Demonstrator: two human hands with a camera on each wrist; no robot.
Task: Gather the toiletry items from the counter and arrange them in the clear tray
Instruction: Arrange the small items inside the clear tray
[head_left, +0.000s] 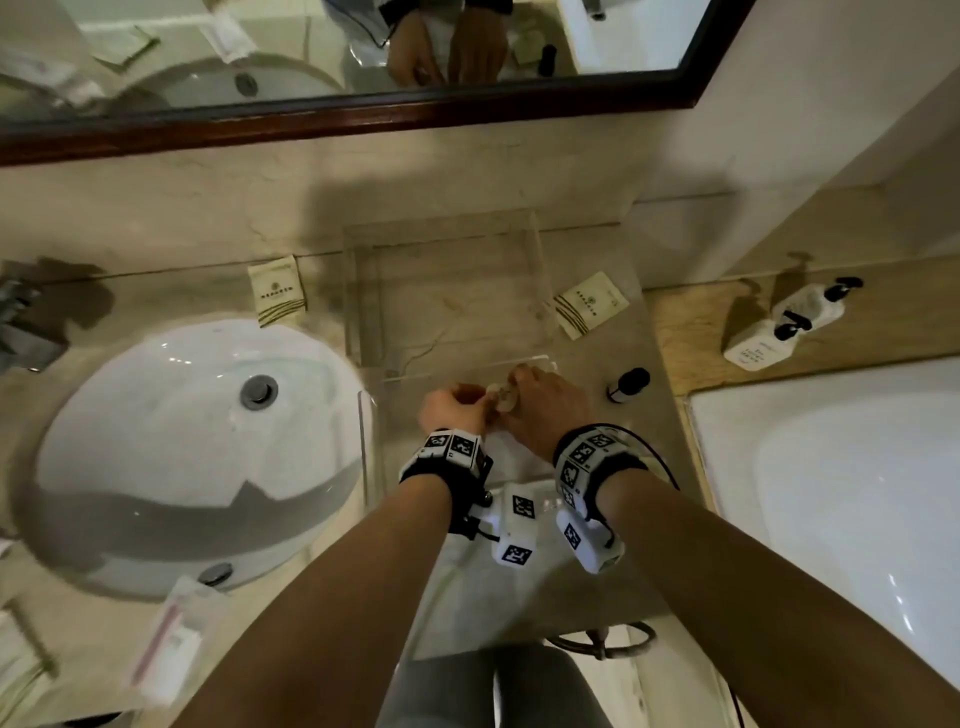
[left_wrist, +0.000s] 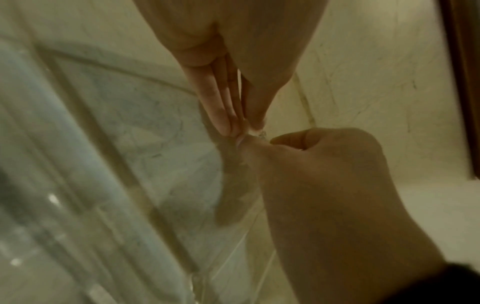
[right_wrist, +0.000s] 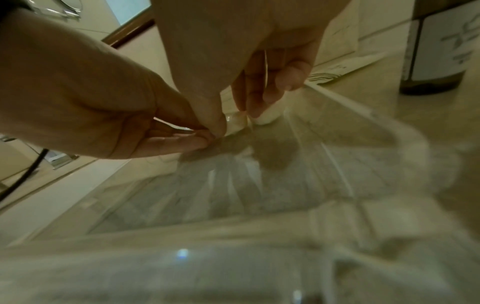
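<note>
The clear tray (head_left: 363, 291) stands on the marble counter against the back wall. Just in front of its near rim my two hands meet over a small white packet (head_left: 501, 396) in clear wrapping. My left hand (head_left: 482, 399) pinches one end between thumb and straight fingers (left_wrist: 221, 115). My right hand (head_left: 513, 387) grips the other end, where the packet's white end (right_wrist: 269, 118) shows under its fingertips. Two beige sachets lie on the counter, one (head_left: 278, 291) left of the tray, one (head_left: 589, 304) at its right wall. A small black-capped bottle (head_left: 629, 383) stands right of my hands.
A white sink (head_left: 197, 457) fills the left. A wrapped toothbrush packet (head_left: 166, 639) lies at its front edge. Two pump bottles (head_left: 800, 322) stand on a ledge at the right above a bathtub (head_left: 831, 493). A framed mirror (head_left: 363, 104) hangs behind.
</note>
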